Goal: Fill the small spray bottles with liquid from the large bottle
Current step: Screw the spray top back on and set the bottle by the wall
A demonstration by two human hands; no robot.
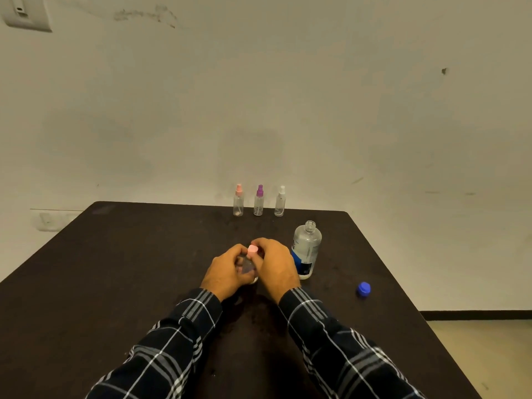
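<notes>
My left hand (227, 273) grips a small spray bottle (248, 266); my right hand (275, 263) pinches its pink cap (253, 249). Capping or uncapping, I cannot tell. The large bottle (306, 249) stands open just right.

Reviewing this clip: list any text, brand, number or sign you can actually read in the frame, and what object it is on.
None can be read.
Large bottle: a white and blue label with lines of print, too small and blurred to read.
Blue cap: no marking visible.
Three spray bottles at the table's far edge, pink-topped, purple-topped, white-topped: no labels visible.
Wall plate: no lettering legible.
</notes>
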